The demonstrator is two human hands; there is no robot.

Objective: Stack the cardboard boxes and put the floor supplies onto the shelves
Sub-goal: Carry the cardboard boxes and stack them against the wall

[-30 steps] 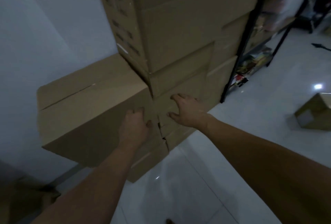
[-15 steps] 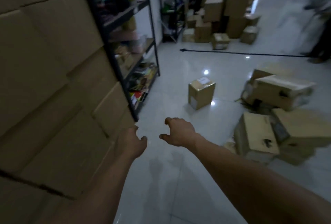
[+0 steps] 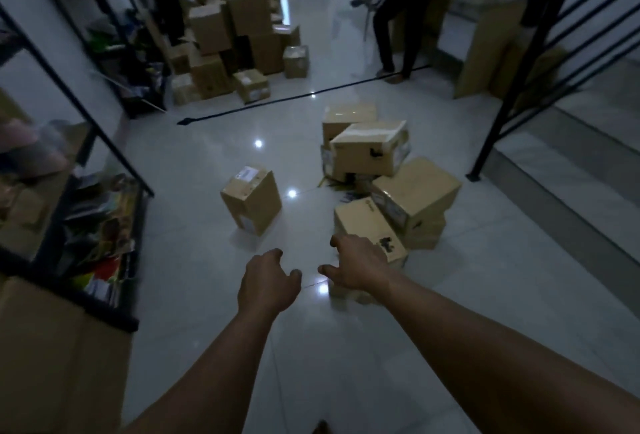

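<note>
Status: between picks, nothing carried. Both the left hand [image 3: 268, 283] and the right hand [image 3: 360, 267] are held out low in front, fingers loosely curled, empty. The right hand is seen overlapping the near box [image 3: 363, 225]. Contact cannot be confirmed from this view.

Positions are read as a clock on the frame, centred on the hands:
- The lone box [image 3: 252, 198] is upright on the tiles [image 3: 194, 225] at 11 o'clock, apart from the rest.
- A tumbled cluster lies at 1 o'clock. The near box is tilted, and a second box [image 3: 415, 191] is touching it on the far side.
- Further back, a taped box [image 3: 370, 149] is perched on the heap, with a rear box [image 3: 348, 116] behind it.
- Loose bits [image 3: 336, 184] are visible at the cluster's base, too small to identify.
- The stacked cardboard [image 3: 52, 347] is at 8 o'clock, hard against the shelf rack [image 3: 104, 133]. Its lower shelf is loaded with mixed supplies [image 3: 104, 243].
- A box pile [image 3: 225, 35] is far off at 12 o'clock, beyond a black strip [image 3: 304, 95].
- Another person's legs [image 3: 391, 35] are far off at 1 o'clock.

Step judged: approach for the next pick-up. Stacking is well short of done.

A two-handed grip on opposite faces of the near box is called for next, with the hands spread wider than now. Because its neighbour is touching it, a slide-out before the lift is advised, or the cluster may shift.
</note>
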